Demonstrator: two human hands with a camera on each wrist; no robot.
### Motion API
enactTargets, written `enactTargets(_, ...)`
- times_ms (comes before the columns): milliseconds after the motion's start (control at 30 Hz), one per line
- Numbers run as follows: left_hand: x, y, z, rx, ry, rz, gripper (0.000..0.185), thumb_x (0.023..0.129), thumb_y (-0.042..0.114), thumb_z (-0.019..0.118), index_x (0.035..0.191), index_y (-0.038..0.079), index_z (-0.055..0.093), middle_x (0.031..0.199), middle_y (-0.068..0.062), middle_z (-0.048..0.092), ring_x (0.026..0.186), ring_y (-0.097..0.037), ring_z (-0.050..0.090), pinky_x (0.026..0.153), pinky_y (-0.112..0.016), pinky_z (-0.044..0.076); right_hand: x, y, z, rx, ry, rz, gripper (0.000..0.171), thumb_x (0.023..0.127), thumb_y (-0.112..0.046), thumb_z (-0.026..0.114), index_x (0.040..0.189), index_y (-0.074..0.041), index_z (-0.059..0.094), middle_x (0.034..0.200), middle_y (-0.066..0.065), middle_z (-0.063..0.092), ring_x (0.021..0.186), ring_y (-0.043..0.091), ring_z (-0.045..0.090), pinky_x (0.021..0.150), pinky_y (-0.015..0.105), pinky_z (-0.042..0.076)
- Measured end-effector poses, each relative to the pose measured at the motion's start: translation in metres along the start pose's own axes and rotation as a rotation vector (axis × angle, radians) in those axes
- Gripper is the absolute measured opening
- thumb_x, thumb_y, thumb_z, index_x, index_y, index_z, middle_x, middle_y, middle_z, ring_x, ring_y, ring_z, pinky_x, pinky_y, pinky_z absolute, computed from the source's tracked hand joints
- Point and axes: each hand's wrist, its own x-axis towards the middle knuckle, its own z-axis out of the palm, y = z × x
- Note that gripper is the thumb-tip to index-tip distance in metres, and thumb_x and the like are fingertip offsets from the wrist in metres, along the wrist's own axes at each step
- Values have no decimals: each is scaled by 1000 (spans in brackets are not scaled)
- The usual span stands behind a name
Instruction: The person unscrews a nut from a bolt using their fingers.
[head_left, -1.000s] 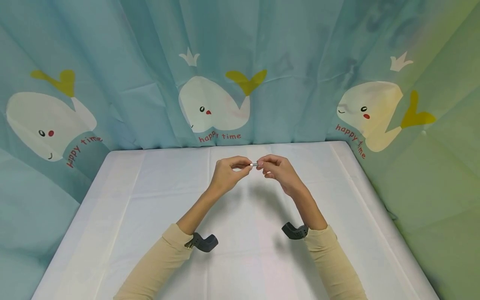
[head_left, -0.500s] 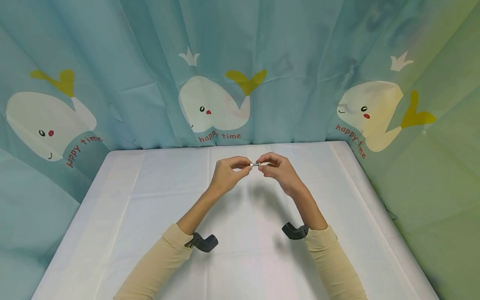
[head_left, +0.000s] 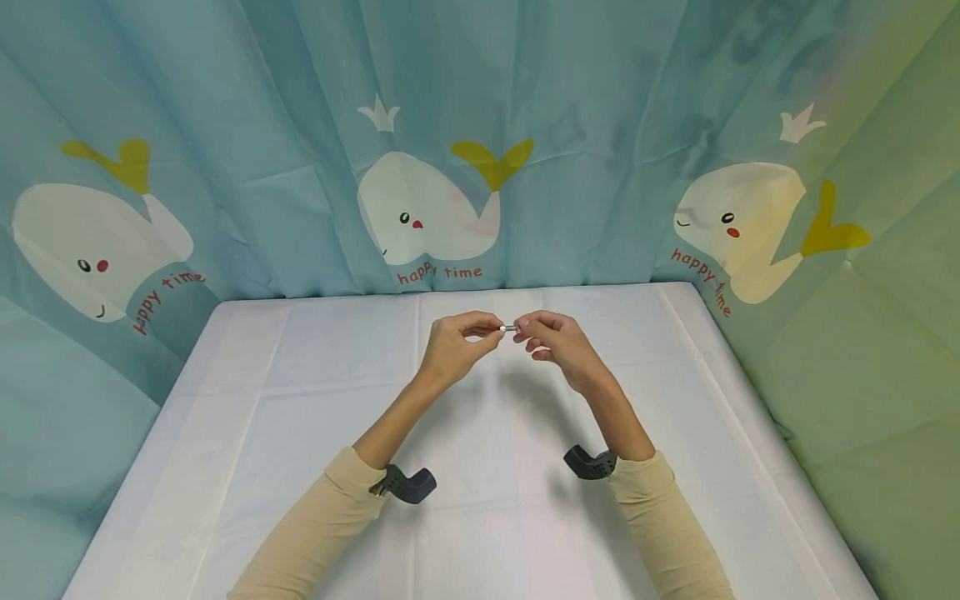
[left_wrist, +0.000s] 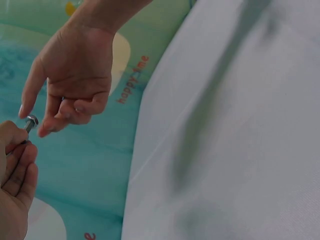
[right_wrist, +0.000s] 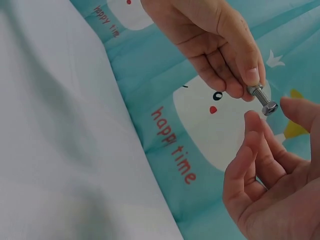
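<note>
Above the far middle of the white table (head_left: 300, 433), my left hand (head_left: 487, 331) pinches a small silver bolt (head_left: 508, 329) by its shank. The right wrist view shows a nut (right_wrist: 270, 107) sitting on the bolt's (right_wrist: 257, 93) free end, just past the left hand's fingertips (right_wrist: 248, 77). My right hand (head_left: 527, 332) meets it from the right. Its thumb and forefinger (right_wrist: 252, 125) curve either side of the nut with a narrow gap showing. In the left wrist view the bolt (left_wrist: 31, 121) sticks up from my left hand (left_wrist: 17, 150), between two fingers of my right hand (left_wrist: 75, 75).
A teal curtain (head_left: 480, 125) printed with white whales encloses the table at the back and both sides. Dark camera mounts (head_left: 408, 485) sit on both wrists over beige sleeves. Only the white cloth lies on the table.
My right hand's fingers have shifted a little around the end of the bolt. The left hand and both arms stay where they were.
</note>
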Motion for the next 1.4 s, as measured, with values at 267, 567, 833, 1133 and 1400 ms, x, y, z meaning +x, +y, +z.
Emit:
enactTargets(267, 0, 0, 1, -9, -4, 1, 9, 87, 1, 74, 96, 0, 76, 90, -8, 75, 83, -20, 72, 77, -46, 59, 0, -1, 2, 8, 5, -18, 25, 97, -19, 63, 106, 4, 66, 89, 6, 67, 80, 21, 57, 75, 32, 54)
enactTargets(567, 0, 1, 0, -12, -6, -2, 10, 87, 2, 75, 97, 0, 76, 91, -10, 75, 85, -23, 73, 77, -44, 59, -1, 0, 0, 58, -14, -82, 14, 91, -6, 64, 104, -2, 66, 90, 4, 66, 77, 17, 56, 70, 27, 54)
enactTargets(833, -1, 1, 0, -10, -5, -8, 10, 87, 1, 75, 97, 0, 76, 91, -11, 75, 84, -24, 73, 79, -40, 59, -2, -1, 1, 51, -50, -107, 17, 89, -1, 66, 106, 0, 63, 103, 9, 63, 83, 19, 59, 74, 30, 53)
enactTargets(1133, 0, 1, 0, 11, -2, -2, 10, 87, 1, 75, 97, 1, 77, 90, -8, 75, 83, -20, 73, 78, -36, 59, -2, -1, -1, 43, -23, -56, 23, 97, -18, 64, 112, -1, 62, 100, 4, 65, 79, 16, 56, 69, 27, 52)
enactTargets(1400, 0, 1, 0, -1, -2, -7, 10, 87, 2, 75, 98, 1, 77, 92, -9, 75, 85, -22, 73, 79, -41, 59, -2, -2, 0, 18, -27, -33, 29, 97, -20, 65, 108, 6, 65, 89, 6, 66, 78, 17, 55, 72, 29, 52)
